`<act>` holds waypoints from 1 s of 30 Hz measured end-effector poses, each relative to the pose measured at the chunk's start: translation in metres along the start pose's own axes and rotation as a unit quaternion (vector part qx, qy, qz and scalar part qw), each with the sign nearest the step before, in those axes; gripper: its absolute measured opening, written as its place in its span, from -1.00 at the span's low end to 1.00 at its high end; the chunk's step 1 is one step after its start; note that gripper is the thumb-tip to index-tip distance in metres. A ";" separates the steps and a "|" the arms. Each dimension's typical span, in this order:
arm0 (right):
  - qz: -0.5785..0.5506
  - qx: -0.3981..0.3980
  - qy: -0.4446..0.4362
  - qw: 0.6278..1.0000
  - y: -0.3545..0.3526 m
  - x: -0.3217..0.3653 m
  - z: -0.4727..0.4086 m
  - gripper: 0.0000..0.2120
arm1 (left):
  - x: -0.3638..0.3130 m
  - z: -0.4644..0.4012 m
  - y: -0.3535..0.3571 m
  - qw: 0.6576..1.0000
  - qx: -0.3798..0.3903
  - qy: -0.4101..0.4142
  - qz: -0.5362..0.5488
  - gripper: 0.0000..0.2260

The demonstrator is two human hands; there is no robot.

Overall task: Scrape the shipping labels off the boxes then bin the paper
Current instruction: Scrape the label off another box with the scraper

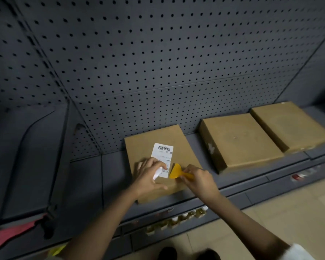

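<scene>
A flat cardboard box (178, 139) lies on the grey shelf (113, 166), bearing a white shipping label (162, 153) with a barcode at its far end. My left hand (148, 177) pinches the label's near left corner, which curls up off the box. My right hand (199, 180) grips the handle of a yellow plastic scraper (174, 172), whose blade rests against the label's near right edge.
Two more cardboard boxes (240, 141) (289, 124) lie further right on the shelf, no labels showing on top. A dark pegboard wall (158, 62) rises behind. Small bottles (176, 220) line a lower shelf edge. Red paper (13, 233) sits at lower left.
</scene>
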State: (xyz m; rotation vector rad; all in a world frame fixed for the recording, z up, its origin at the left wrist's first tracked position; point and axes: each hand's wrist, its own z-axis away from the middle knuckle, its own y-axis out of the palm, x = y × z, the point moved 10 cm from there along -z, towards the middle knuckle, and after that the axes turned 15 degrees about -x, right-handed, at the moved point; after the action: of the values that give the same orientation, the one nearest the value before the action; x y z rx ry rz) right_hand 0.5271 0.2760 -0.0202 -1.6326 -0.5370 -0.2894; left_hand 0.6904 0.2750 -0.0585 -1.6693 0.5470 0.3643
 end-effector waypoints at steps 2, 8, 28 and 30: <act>0.012 0.000 0.000 1.000 0.001 0.002 0.000 -0.76 | 0.003 -0.001 -0.001 1.000 -0.020 -0.010 0.012 -0.39; 0.020 -0.011 0.002 1.000 0.007 0.009 0.000 -0.75 | 0.009 0.001 0.000 0.999 -0.040 -0.019 0.029 -0.37; -0.050 -0.017 0.075 0.996 0.015 -0.008 0.009 -0.77 | 0.009 -0.004 -0.003 0.997 -0.050 -0.034 0.045 -0.56; -0.067 -0.024 0.079 0.994 0.020 0.001 0.004 -0.77 | 0.009 -0.004 -0.001 0.997 -0.041 -0.039 0.046 -0.53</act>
State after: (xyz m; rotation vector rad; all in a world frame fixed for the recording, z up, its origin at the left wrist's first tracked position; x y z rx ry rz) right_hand 0.5377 0.2785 -0.0379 -1.6056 -0.5220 -0.5298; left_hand 0.6986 0.2698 -0.0614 -1.7042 0.5577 0.5231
